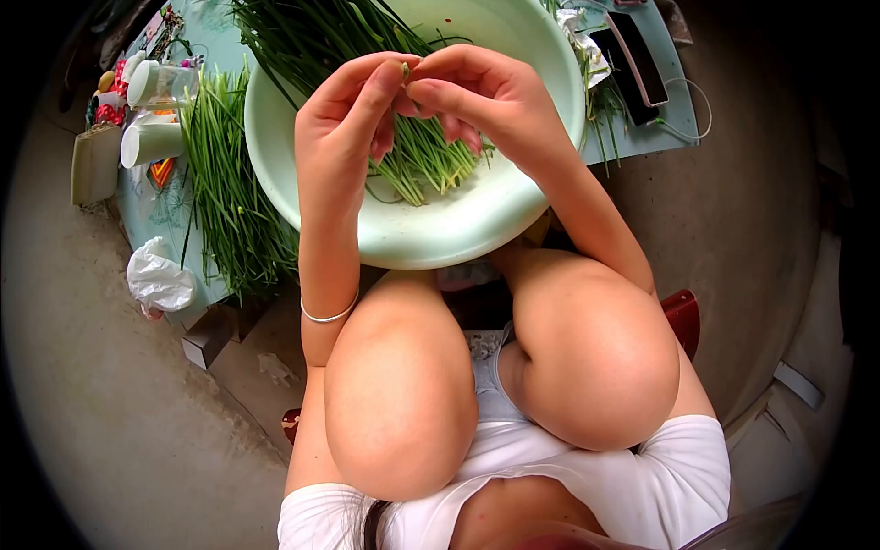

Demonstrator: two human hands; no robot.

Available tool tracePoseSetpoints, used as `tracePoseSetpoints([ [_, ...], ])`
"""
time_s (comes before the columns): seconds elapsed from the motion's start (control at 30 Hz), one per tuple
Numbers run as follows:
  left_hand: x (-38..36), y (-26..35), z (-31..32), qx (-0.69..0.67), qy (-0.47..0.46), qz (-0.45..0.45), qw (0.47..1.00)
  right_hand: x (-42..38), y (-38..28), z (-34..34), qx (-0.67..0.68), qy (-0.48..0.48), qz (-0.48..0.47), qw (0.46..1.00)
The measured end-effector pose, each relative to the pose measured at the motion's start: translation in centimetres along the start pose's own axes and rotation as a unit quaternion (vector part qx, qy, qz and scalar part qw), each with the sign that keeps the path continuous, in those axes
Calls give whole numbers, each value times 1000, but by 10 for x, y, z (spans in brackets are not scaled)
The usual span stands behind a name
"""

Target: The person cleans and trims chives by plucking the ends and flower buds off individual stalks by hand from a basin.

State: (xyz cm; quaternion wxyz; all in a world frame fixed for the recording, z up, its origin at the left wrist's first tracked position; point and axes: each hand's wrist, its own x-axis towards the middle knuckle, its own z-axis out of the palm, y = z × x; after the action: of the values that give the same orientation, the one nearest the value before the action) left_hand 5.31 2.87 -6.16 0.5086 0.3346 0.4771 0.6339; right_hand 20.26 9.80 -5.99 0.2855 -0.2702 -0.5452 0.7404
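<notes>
Over a pale green basin [394, 243], both hands meet fingertip to fingertip. My left hand [344, 115] is closed in a pinch on a small green bit of chive [406, 70] between thumb and forefinger. Just beside it, my right hand [500, 101] is also pinched; whatever lies between its fingertips is hidden. Long green garlic chives [426, 165] lie in the basin below the hands, their pale cut ends toward me and their leaves reaching past the far left rim. A larger heap of chives [234, 183] rests on the table left of the basin.
On the table [151, 215] stand a clear cup [165, 84] and a pale cup [151, 144]. A crumpled white plastic bag [160, 275] lies at the near left edge. To the right are a phone [637, 60] with a white cable and some crumpled foil [587, 46].
</notes>
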Motion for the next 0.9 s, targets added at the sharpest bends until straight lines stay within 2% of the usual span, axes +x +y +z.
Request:
tracePoseSetpoints([
  [0.07,-2,2,1,50,9,2,999,-1,-3,2,-17,17,-5,1000],
  [0.27,-1,-1,3,77,13,32,996,-2,0,2,-31,39,-11,999],
  [0.9,0,0,2,69,1,20,997,-1,3,1,-20,30,-42,998],
])
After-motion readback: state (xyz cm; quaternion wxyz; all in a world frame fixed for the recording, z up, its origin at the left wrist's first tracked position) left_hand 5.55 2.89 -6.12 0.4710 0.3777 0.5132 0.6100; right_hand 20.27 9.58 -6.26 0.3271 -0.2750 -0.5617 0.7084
